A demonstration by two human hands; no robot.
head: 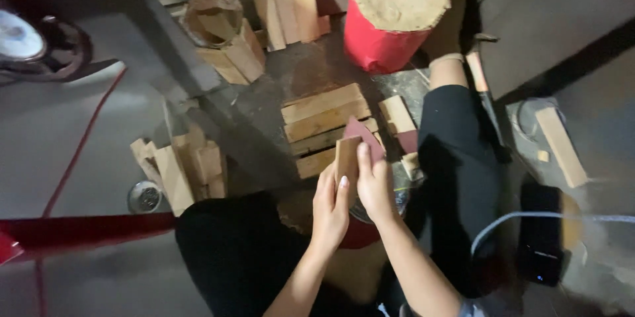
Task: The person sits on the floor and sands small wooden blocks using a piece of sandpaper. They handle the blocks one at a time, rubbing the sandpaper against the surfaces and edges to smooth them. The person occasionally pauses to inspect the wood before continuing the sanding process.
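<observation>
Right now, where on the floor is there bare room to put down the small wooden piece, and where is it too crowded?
Both the left hand and the right hand hold the wooden piece with the dark red sheet. Bare floor lies left of the scrap wood pile, beyond the red cable. It is crowded ahead: stacked planks, blocks, and the red drum.

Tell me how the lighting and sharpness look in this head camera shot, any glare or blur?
Head view: dim overall, light falling on the left hand and right hand holding a small wood block; the edges are soft and smeared, the red drum slightly blurred, deep shadow on the right, mild glare on the grey floor.
</observation>
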